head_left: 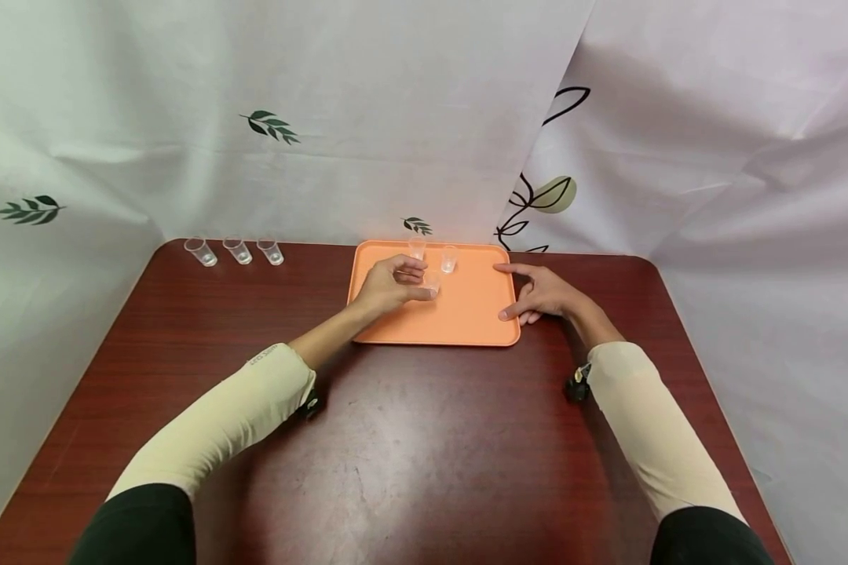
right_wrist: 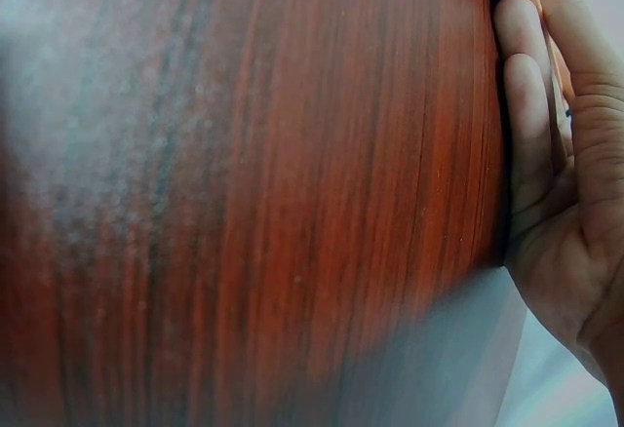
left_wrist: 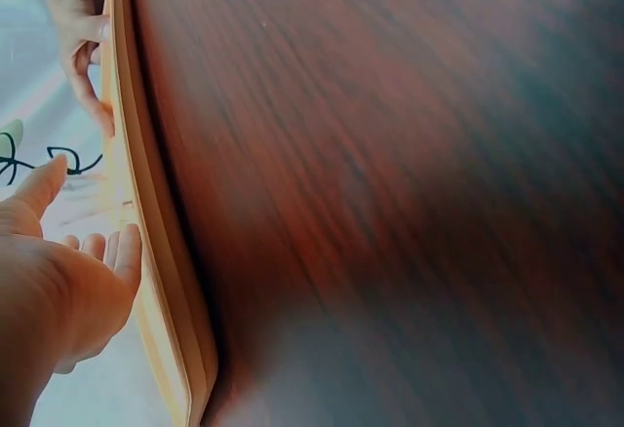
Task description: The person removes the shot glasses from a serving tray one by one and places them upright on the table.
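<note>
Dark sleeves (head_left: 137, 526) cropped in my view, wood-grain tabletop (head_left: 410, 439), leaf-printed backdrop (head_left: 396, 94), right grip (head_left: 542, 293) clasping orange tray (head_left: 466, 322), left grip (head_left: 390, 286) at faint cup (head_left: 433, 282), hold indeterminable to me

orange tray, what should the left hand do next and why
Probably ease the left hand off the cup beside it: that cup seems to stand on the orange tray near two others, while three cups stand at the back left of the table.

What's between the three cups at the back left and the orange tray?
Just bare tabletop separates those cups from the tray in the head view.
</note>
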Action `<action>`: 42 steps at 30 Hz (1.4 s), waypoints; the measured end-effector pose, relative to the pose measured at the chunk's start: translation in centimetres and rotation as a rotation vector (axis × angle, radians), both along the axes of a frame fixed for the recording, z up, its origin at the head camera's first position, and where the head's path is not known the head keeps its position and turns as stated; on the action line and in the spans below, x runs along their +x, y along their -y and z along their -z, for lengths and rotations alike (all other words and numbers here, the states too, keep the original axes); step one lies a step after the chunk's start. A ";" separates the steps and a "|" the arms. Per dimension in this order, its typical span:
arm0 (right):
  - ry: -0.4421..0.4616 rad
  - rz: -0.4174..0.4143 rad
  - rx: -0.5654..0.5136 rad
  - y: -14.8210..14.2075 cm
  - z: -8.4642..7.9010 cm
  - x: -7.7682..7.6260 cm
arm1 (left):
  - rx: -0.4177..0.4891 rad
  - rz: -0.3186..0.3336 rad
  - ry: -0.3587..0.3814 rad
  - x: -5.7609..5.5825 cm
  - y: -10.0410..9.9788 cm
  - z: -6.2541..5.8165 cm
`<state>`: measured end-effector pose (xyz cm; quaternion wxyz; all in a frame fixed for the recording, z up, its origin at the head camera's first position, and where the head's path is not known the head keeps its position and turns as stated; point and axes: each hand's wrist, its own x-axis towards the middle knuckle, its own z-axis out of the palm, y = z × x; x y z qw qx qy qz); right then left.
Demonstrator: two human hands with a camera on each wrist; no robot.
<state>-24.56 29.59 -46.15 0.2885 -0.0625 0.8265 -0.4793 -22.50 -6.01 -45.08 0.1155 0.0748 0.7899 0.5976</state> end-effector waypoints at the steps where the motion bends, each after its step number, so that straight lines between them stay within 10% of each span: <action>1: 0.000 -0.001 0.001 0.0 0.0 0.0 | -0.014 0.003 -0.005 0.0 -0.1 0.0; 23: 0.008 0.010 -0.010 0.1 -0.2 0.1 | -0.038 0.000 -0.028 0.3 0.3 -0.1; 42: 0.001 0.005 -0.016 0.0 0.0 0.1 | 0.037 -0.079 -0.008 0.7 4.9 -0.7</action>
